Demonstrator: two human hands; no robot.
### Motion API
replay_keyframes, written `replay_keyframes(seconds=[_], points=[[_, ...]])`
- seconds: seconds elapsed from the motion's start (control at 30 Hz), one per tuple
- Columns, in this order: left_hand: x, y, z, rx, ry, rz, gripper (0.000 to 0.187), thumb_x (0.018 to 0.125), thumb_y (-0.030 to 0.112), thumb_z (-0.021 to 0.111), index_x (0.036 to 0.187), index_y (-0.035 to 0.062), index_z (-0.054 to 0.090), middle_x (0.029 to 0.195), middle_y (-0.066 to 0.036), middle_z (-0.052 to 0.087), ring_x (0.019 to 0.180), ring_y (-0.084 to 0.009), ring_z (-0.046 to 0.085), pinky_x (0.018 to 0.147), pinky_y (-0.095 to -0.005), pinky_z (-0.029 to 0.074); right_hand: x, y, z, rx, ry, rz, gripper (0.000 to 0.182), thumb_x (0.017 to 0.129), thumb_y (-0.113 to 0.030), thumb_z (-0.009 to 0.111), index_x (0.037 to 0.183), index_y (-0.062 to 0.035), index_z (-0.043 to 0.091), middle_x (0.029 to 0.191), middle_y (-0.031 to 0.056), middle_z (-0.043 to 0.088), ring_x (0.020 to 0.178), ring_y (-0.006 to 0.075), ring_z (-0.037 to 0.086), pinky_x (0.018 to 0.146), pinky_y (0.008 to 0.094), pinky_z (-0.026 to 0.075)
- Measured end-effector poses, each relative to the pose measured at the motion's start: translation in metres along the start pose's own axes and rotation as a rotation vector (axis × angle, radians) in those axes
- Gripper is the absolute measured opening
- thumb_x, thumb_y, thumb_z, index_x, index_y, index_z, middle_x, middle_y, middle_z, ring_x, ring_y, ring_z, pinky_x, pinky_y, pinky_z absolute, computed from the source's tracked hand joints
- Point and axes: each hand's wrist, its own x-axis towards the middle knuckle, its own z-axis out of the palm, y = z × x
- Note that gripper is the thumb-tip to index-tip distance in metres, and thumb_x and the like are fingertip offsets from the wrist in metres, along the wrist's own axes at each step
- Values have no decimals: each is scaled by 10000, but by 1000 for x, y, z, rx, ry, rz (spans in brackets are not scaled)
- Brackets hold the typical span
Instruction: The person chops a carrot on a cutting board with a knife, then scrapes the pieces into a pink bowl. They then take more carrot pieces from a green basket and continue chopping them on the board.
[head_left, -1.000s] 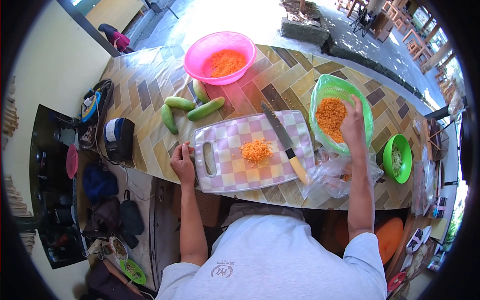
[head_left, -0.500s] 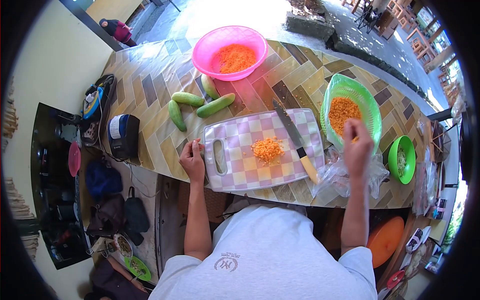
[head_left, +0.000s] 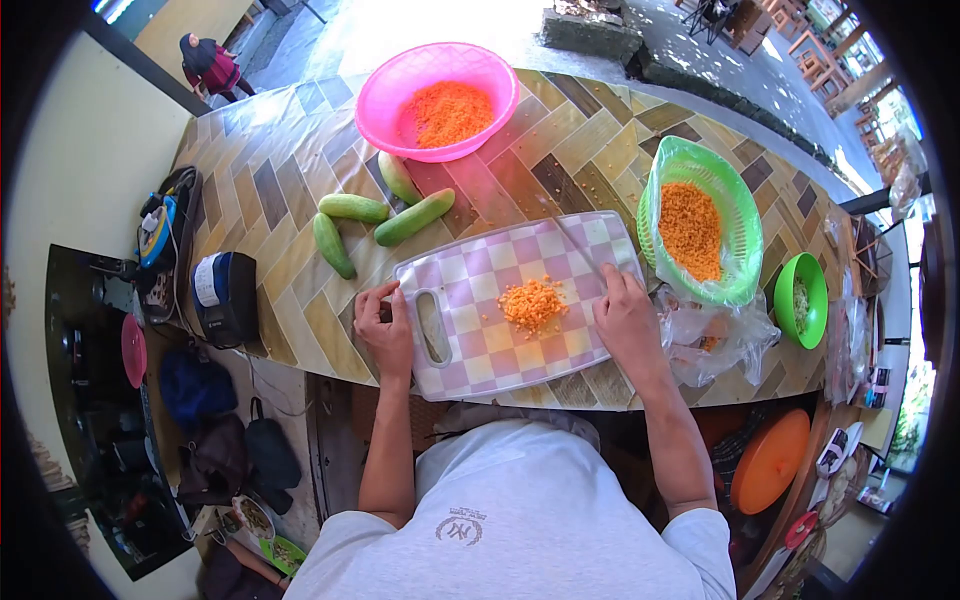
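Observation:
A checkered pink-and-white cutting board lies before me with a small heap of finely chopped orange food, likely carrot, on it. My left hand is closed, its curled fingers at the board's left edge beside the handle slot. At the right edge, my right hand is closed over the handle of a knife. The blade points away from me, seen nearly edge-on, and the handle is hidden beneath my hand. Beyond my right hand stands a green basket, lined with clear plastic and holding more orange bits.
Several cucumbers lie behind the board, near a pink bowl with orange shreds. At right are crumpled clear plastic and a small green bowl. A dark device stands left. A person stands in the far background.
My right hand has left the green basket and come down onto the knife handle. The knife blade has turned onto its edge. My left hand has shifted closer against the board.

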Motion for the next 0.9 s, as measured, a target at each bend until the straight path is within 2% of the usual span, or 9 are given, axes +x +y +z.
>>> replay_keyframes(seconds=[0.13, 0.23, 0.33, 0.43, 0.63, 0.9], points=[[2, -4, 3, 97, -43, 40, 209, 828, 133, 718, 1037, 124, 724, 1082, -47, 609, 721, -168, 585, 798, -353, 443, -12, -20, -29, 196, 54, 2, 364, 899, -33, 546, 1250, 34, 481, 1100, 256, 574, 985, 418, 603, 809, 474, 503], [2, 3, 1, 82, -64, 0, 266, 814, 147, 727, 1079, 139, 711, 1114, -37, 604, 745, -163, 589, 873, -371, 398, -33, -41, -48, 225, 68, -72, 314, 932, -57, 537, 1224, 23, 455, 1005, 276, 617, 916, 450, 627, 731, 515, 492], [2, 4, 2, 135, -67, 29, 280, 814, 155, 731, 1092, 148, 707, 1114, -33, 606, 744, -161, 593, 891, -379, 383, -44, -61, -53, 266, -240, 200, 280, 948, -96, 551, 1185, -2, 435, 868, 281, 652, 833, 471, 645, 675, 552, 491], [2, 6, 1, 154, -85, 35, 297, 814, 165, 736, 1108, 153, 701, 1119, -31, 611, 749, -161, 599, 884, -375, 385, -58, -44, -21, 156, -232, 153, 238, 967, -136, 541, 1149, -30, 431, 752, 267, 655, 759, 485, 647, 653, 577, 490], [2, 7, 0, 153, -103, 27, 288, 820, 174, 735, 1105, 155, 702, 1133, -36, 615, 753, -165, 605, 870, -365, 384, -66, -39, -14, 19, -340, 194, 206, 979, -164, 515, 1065, 7, 437, 730, 263, 657, 739, 451, 668, 654, 546, 526], [1, 5, 1, 155, -103, 41, 268, 819, 169, 737, 1085, 157, 708, 1119, -31, 621, 763, -167, 607, 870, -360, 385, -58, -57, -14, -132, -446, 159, 210, 884, -58, 526, 1044, 54, 449, 792, 271, 678, 775, 422, 698, 703, 492, 573]])
